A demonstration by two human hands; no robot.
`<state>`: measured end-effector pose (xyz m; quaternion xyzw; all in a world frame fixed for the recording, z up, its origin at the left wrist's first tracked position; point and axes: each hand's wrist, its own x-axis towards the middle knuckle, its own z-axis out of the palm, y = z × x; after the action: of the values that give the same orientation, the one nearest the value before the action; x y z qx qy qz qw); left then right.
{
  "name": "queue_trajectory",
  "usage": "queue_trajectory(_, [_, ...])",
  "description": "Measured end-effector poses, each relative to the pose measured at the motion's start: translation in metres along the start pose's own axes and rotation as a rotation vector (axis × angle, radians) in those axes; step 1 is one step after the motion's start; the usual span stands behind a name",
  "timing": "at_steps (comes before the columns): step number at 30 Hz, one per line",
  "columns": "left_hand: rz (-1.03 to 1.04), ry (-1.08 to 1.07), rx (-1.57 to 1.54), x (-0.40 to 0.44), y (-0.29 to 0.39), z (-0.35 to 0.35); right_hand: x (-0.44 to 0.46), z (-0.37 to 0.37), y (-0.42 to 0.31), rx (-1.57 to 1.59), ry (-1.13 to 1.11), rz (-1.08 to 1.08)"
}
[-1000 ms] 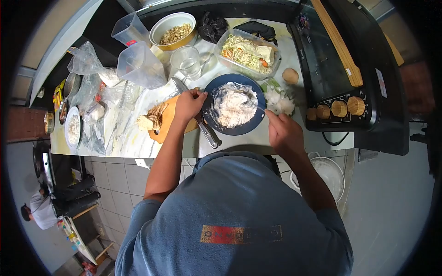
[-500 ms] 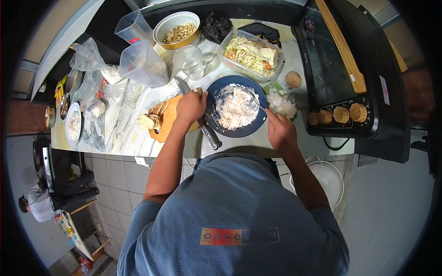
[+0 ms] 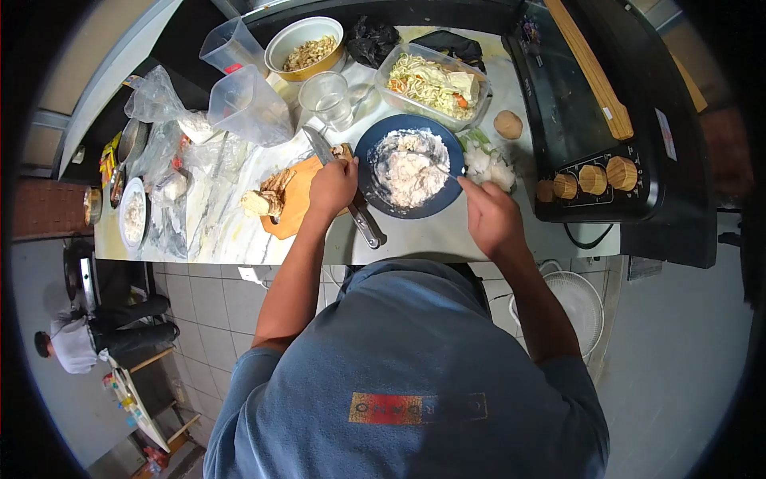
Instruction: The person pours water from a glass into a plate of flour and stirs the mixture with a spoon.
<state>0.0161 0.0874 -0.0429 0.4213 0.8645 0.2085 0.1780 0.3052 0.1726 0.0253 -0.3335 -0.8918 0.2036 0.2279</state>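
A dark blue bowl [image 3: 369, 191] holds a lumpy, whitish wet mixture [image 3: 411, 169]. My left hand [image 3: 333, 188] is closed at the bowl's left rim, its fingertips partly hidden. In my right hand [image 3: 492, 217] is the handle of a metal spoon [image 3: 441, 167], whose head is sunk in the mixture, so its shape is hidden. Under and beside my left hand lies a large knife [image 3: 365, 227], its blade pointing away. It rests along the right side of an orange cutting board [image 3: 292, 209], which carries browned, sliced food [image 3: 268, 195].
Behind the bowl stand a clear tub of shredded vegetables [image 3: 435, 86], a plastic cup [image 3: 327, 100] and a pot of chopped pieces [image 3: 341, 56]. Chopped white pieces [image 3: 488, 169] and a round brown item [image 3: 508, 124] lie rightward, before a black oven [image 3: 590, 211]. Another person [image 3: 76, 343] is far left.
The bowl has shifted slightly away from me. My right hand has moved a little to the right with the spoon, and the mixture is heaped differently. The whole view has tilted slightly.
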Motion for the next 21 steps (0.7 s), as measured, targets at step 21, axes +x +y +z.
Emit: queue_trajectory(21, [-0.044,-0.041,-0.093,0.0,-0.002,-0.004,0.04,-0.006,0.014,0.038,-0.227,-0.161])
